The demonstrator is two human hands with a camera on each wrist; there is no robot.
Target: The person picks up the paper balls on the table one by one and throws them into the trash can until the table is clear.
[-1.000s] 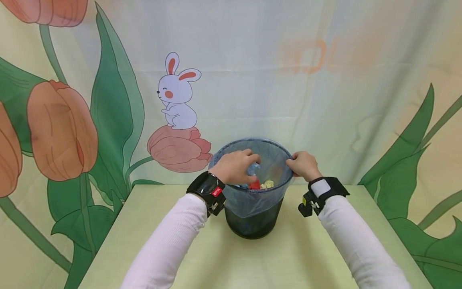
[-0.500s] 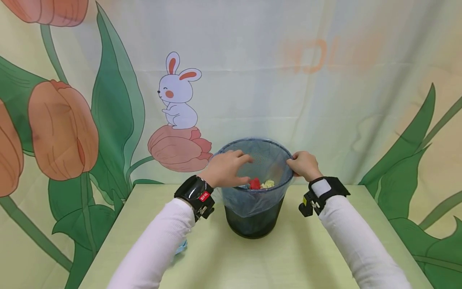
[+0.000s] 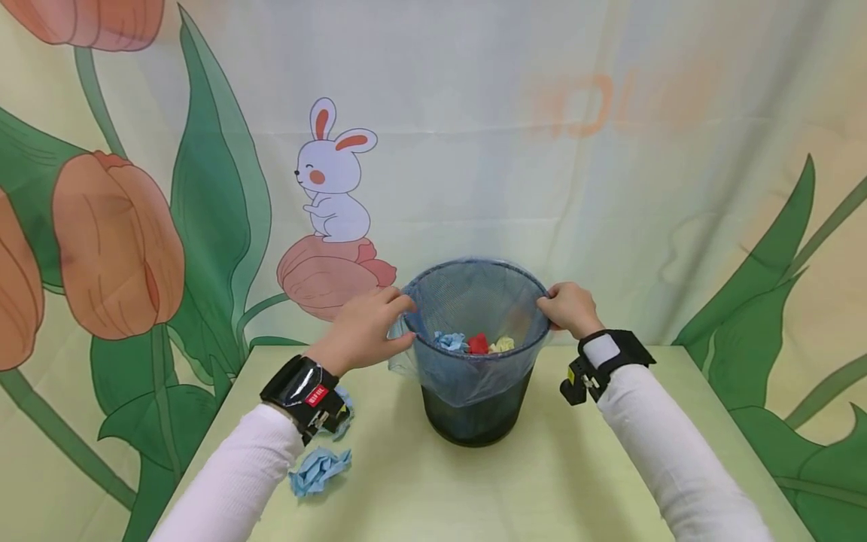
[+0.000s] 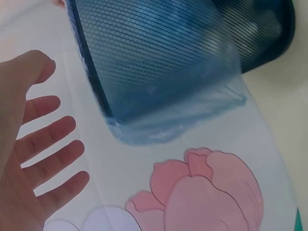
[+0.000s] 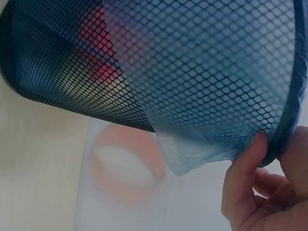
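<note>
A black mesh wastebasket lined with a translucent blue bag stands on the table. My right hand pinches its right rim, thumb on one side and curled fingers pressing the liner from outside in the right wrist view. Left of the rim is my left hand, its fingers spread and apart from the basket in the left wrist view, holding nothing. Inside lie crumpled paper balls: blue, red and pale yellow.
Crumpled blue paper lies on the light green table at the front left. Another blue piece is partly hidden behind my left wrist. A printed curtain with tulips and a rabbit hangs behind the table.
My left hand has moved left, out from over the wastebasket. The blue paper in the basket and on the table has come into view. The right hand keeps its hold on the rim.
</note>
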